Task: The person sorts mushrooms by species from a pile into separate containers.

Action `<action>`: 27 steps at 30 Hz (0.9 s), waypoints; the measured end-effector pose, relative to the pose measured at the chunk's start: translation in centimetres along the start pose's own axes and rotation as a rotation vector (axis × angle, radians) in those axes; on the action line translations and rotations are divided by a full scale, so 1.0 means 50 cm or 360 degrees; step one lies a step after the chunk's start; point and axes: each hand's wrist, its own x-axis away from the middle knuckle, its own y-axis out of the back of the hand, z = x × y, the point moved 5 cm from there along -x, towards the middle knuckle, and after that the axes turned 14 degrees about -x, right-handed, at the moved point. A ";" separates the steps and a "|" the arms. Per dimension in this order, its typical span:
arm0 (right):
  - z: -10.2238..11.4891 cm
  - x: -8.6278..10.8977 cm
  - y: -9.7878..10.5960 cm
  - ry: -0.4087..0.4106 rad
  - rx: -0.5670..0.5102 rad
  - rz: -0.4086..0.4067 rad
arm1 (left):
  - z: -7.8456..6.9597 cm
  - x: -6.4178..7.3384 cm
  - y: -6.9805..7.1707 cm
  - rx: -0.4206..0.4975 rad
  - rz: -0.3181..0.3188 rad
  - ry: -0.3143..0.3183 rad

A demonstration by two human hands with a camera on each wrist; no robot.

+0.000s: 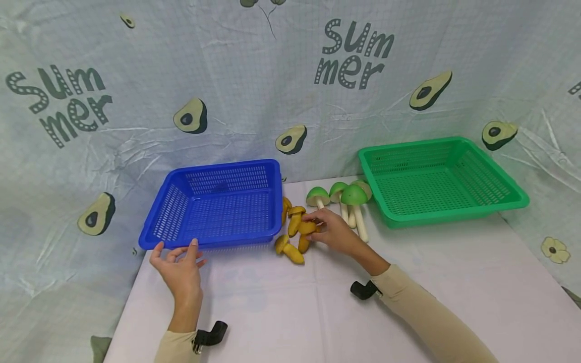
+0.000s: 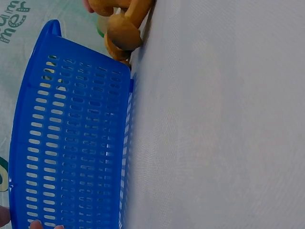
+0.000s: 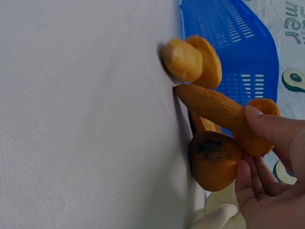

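My right hand (image 1: pixel 333 232) pinches a yellow-brown mushroom (image 3: pixel 214 107) between thumb and fingers, near its cap. Close under and beside it lie more yellow-brown mushrooms (image 1: pixel 290 252), one showing a dark patch (image 3: pixel 209 150) in the right wrist view. They sit at the right side of a blue basket (image 1: pixel 278 206). My left hand (image 1: pixel 179 269) is at the basket's front rim, its fingertips (image 2: pixel 35 224) at the rim and outer wall; most of that hand falls outside the left wrist view. Several green-capped mushrooms (image 1: pixel 354 195) with white stems lie just beyond my right hand.
A green basket (image 1: pixel 454 214) stands at the back right, beside the green-capped mushrooms. White cloth covers the table (image 1: pixel 281 312). Behind it hangs a printed curtain (image 1: pixel 236 75) with avocados and lettering.
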 end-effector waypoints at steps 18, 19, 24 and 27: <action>-0.007 0.006 0.009 -0.0051 -0.0351 0.0083 | 0.004 -0.003 -0.001 -0.0067 -0.0021 -0.0027; -0.007 0.007 0.009 -0.0058 -0.0406 0.0096 | 0.004 -0.003 0.000 -0.0070 -0.0021 -0.0027; -0.005 0.011 0.007 -0.0150 -0.0599 0.0125 | 0.005 -0.002 -0.001 -0.0055 -0.0014 -0.0033; -0.004 0.012 0.006 -0.0262 -0.0654 0.0089 | 0.006 -0.002 -0.001 -0.0069 -0.0016 -0.0035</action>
